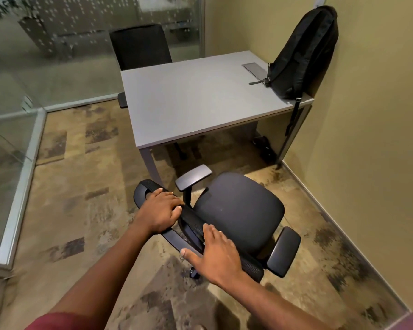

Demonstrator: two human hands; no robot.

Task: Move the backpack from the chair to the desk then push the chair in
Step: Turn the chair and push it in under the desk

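Note:
A black backpack [303, 53] stands upright on the far right corner of the grey desk [196, 101], leaning against the yellow wall, one strap hanging over the desk edge. A black office chair [241, 210] stands on the carpet in front of the desk, its seat bare and turned toward the desk. My left hand [161, 211] grips the top of the chair's backrest near its left end. My right hand [216, 253] lies over the backrest's top edge further right, fingers curled on it.
A second black chair [141, 46] sits at the desk's far side. Glass partitions [14, 129] run along the left and back. The yellow wall [367, 139] closes the right side. A cable hatch [253, 69] is set in the desk top. Patterned carpet lies around the chair.

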